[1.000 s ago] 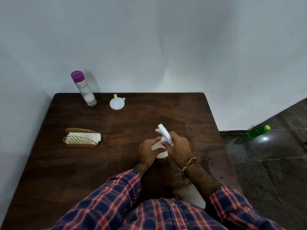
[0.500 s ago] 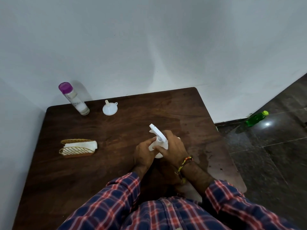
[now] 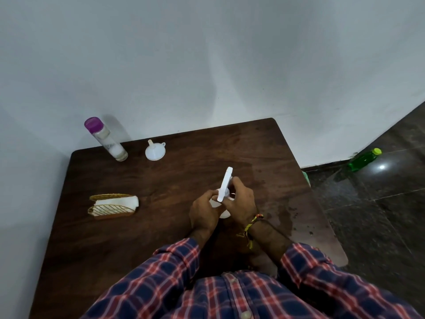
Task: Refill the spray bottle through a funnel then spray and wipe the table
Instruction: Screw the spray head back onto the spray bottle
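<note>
A white spray bottle stands near the middle of the dark wooden table (image 3: 161, 238), mostly hidden by my hands. My left hand (image 3: 203, 211) grips its body. My right hand (image 3: 241, 201) grips the neck just under the white spray head (image 3: 225, 183), which points away from me. A white funnel (image 3: 155, 151) lies upside down at the back of the table. To the funnel's left, a clear bottle with a purple cap (image 3: 105, 139) stands at the back left corner.
A gold wire holder with white napkins (image 3: 113, 206) sits on the table's left side. Wet spots mark the table's right part. A green bottle (image 3: 363, 160) lies on the dark tiled floor by the wall at right.
The spray head has turned from pointing left toward pointing straight away from me, with both hands staying on the bottle. The camera has tilted up a little.
</note>
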